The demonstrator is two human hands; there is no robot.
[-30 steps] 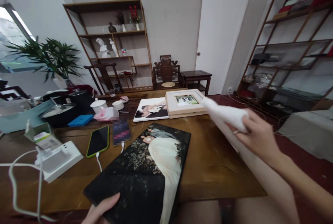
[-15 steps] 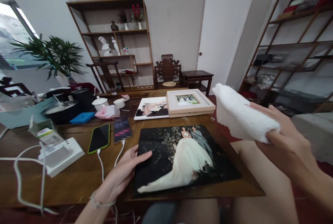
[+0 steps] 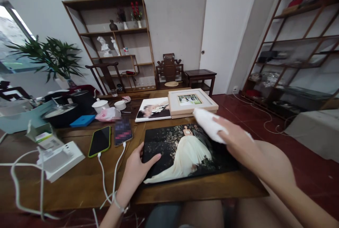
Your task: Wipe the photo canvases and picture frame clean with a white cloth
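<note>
The rectangular, dark glossy photo panel printed with a long white gown (image 3: pixel 182 154) lay at or just above the near edge of the brown wooden table (image 3: pixel 196 190), its picture facing up; whether it rested fully on the wood could not be told. The left hand (image 3: pixel 135 166) pinched its left edge, thumb across the printed face and fingers wrapped round the side, a hold that probably kept the panel from sliding. The right hand (image 3: pixel 235 139) was curled around a bunched, fluffy white cloth (image 3: pixel 208 122) over the panel's upper right corner, the soft wad seemingly keeping fingertips off the glossy surface; blur hid whether it touched. Beyond, a square, pale wooden picture frame (image 3: pixel 212 106) and a white-edged photo print (image 3: pixel 156 111) lay side by side, apparently set back to leave the near side free for handling. Left of the panel, a black phone in a lime-green case (image 3: pixel 100 141) sat with a slim white charging cable (image 3: pixel 102 178) plugged in, which likely determined its place.
</note>
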